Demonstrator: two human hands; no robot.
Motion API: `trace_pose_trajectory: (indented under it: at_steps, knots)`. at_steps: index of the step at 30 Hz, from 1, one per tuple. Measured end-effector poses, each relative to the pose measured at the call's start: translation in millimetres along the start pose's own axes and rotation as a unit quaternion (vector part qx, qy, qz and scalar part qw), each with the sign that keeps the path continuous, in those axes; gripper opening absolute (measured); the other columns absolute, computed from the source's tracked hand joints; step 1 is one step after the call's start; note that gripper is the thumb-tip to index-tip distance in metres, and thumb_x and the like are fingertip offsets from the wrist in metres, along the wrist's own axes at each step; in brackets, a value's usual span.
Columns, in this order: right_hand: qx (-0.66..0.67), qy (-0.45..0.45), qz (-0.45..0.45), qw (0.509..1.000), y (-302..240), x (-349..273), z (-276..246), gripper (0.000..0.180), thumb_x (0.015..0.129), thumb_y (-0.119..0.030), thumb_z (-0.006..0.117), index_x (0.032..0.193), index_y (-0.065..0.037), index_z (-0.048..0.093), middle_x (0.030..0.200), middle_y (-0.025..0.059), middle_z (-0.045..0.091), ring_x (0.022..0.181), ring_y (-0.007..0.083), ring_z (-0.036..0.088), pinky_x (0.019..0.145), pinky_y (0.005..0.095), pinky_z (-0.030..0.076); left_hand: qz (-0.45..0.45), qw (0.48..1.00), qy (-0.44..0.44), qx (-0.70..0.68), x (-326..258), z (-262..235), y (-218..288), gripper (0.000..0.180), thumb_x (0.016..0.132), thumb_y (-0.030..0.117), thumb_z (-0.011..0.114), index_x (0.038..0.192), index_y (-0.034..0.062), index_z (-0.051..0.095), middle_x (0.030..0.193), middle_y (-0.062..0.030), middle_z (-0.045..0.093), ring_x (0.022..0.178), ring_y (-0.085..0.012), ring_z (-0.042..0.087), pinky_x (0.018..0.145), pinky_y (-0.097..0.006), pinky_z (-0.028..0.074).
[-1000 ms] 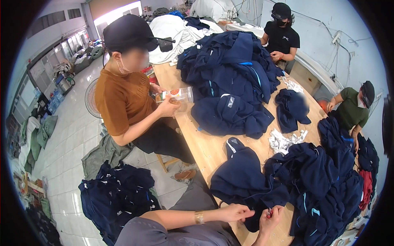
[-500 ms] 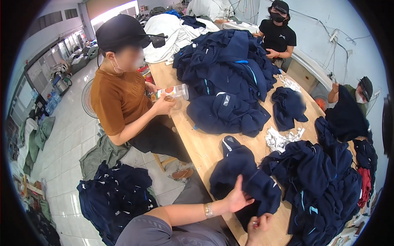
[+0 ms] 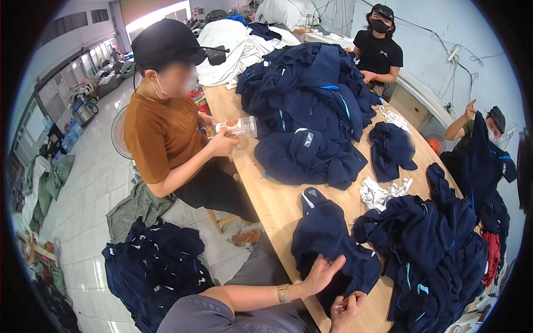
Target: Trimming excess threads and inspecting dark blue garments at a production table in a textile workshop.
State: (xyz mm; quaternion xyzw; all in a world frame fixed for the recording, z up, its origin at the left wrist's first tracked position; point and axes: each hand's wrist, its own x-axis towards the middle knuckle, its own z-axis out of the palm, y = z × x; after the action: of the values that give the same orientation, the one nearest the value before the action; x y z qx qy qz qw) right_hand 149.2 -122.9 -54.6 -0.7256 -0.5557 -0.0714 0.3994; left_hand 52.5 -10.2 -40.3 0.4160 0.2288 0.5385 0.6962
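A dark navy garment [image 3: 327,233] with a white mark at its collar end lies on the table's near side. My left hand [image 3: 323,276] rests over its near left part, fingers apart and stretched out. Close to its lower edge, my right hand [image 3: 348,312] is closed around a small red tool [image 3: 342,305]; the fingers hide most of it, so its exact kind does not show. Just right of this garment spreads a pile of similar navy garments [image 3: 422,238] with light blue trim.
A large navy heap [image 3: 311,94] covers the table's far part. White strips [image 3: 383,191] lie mid-table. At the left, a person in brown [image 3: 161,133] holds a clear plastic jar [image 3: 236,126]. Two other people stand beyond the table. More navy garments [image 3: 155,272] lie on the floor.
My left hand has moved down, nearer my right hand, and the navy garment has shifted slightly. At the far right, a person has raised a hand and lifted a navy garment higher.
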Motion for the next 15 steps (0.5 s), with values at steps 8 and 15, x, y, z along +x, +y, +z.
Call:
trace_pose_trajectory:
  at_steps: [8, 15]
  knots:
    - [0.061, -0.041, 0.016, 0.997, -4.3, -9.7, -2.4, 0.019, 0.065, 0.005, 0.059, 0.062, -0.004, 0.043, 0.077, 0.0117, 0.049, 0.056, 0.0247, 0.044, 0.047, 0.0332, 0.036, -0.257, 0.927, 0.208, -0.176, 7.3, -21.1, -22.0, 0.027, 0.089, 0.032, 0.052, 0.095, 0.0071, 0.061, 0.087, -0.0002, 0.063, 0.076, -0.0127, 0.06, 0.068, -0.028, 0.046]
    - [0.073, 0.066, -0.067, 0.993, 1.1, 16.1, 5.6, 0.031, 0.068, 0.001, 0.072, 0.062, -0.001, 0.042, 0.089, 0.0162, 0.052, 0.061, 0.023, 0.045, 0.051, 0.0322, 0.04, -0.25, 0.966, 0.049, -0.034, -9.2, 20.1, 18.7, 0.044, 0.088, 0.048, 0.05, 0.068, 0.0087, 0.049, 0.057, 0.0019, 0.038, 0.051, -0.0065, 0.035, 0.045, -0.024, 0.029]
